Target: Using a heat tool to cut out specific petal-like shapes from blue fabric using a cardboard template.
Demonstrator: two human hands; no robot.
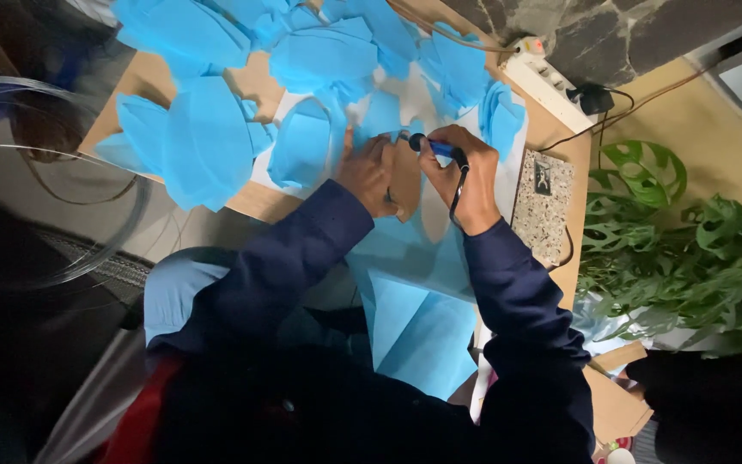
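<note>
One brown template (pixel 405 185) lies on blue fabric (pixel 414 283) mid-worktop (pixel 255 202), pinned flat by the left hand (pixel 369 172), its fingers spread and holding nothing. Right hand (pixel 465 176) has its fingers clenched on a corded tool (pixel 435 148) at the template's edge. Risk: template slips, or the cord snags. Cut blue pieces (pixel 208 142) crowd the far side; power strip (pixel 543 82) and plant (pixel 689 249) sit to the right.

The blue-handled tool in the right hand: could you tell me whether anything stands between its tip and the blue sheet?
Nothing visible does. The right hand holds the blue-handled tool directly over the blue sheet, with the left hand beside it.
</note>
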